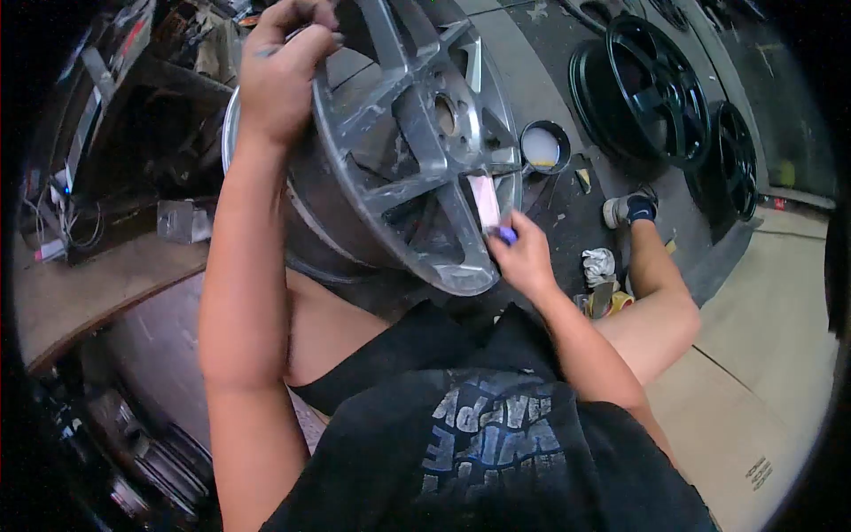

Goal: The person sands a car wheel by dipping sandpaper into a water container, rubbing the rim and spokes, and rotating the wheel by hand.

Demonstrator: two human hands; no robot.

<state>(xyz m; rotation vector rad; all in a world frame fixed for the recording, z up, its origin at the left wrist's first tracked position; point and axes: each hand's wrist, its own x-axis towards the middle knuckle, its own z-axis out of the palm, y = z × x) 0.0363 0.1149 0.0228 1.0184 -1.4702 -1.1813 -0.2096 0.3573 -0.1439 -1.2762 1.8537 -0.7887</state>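
A bare grey alloy wheel stands tilted between my knees, its spoked face turned towards the right. My left hand is closed around the wheel's upper left rim, and its thumb and fingers show at the edge. At the lower right spoke, my right hand pinches a small purple piece. Right above the fingers, a flat pale pink strip lies against the spoke; whether it joins the purple piece I cannot tell. Pale scuffed patches mark several spokes.
A black pot of cloudy liquid stands right of the wheel. Dark wheels lean further right. A crumpled white cloth and tape rolls lie by my leg. Cluttered shelving stands at left; cardboard covers the floor at right.
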